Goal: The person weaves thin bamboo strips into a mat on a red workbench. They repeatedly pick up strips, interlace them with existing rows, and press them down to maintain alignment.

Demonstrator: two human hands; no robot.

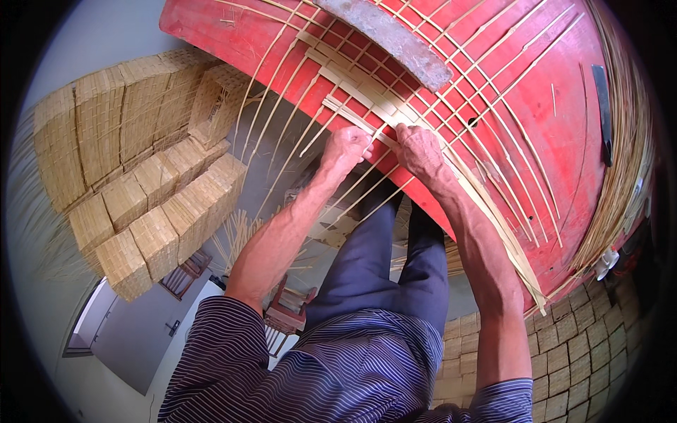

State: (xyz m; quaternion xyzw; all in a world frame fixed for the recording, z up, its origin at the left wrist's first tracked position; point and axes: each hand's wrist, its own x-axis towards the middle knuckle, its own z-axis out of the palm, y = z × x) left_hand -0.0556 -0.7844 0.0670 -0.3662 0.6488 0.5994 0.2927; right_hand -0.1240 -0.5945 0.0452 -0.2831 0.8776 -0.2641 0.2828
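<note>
A lattice of pale bamboo strips [462,84] lies on the red tabletop, its loose ends fanning past the near edge. My left hand [347,149] is closed at that edge, its fingers pinching a thin strip. Beside it, my right hand [420,149] is also closed, with thumb and fingers on the woven strips where several flat ones cross. Wider flat strips [360,88] run diagonally through the weave above both hands. A long flat strip [493,222] stretches from near my right hand toward the lower right. Across the lattice rests a curved, worn metal-grey bar [388,39].
The red table [571,141] carries a dark flat blade [601,113] and a long bundle of thin strips [627,155] at right. Stacked woven blocks [106,127] stand at left, more woven pieces [571,345] at lower right. A small wooden chair [285,317] stands below.
</note>
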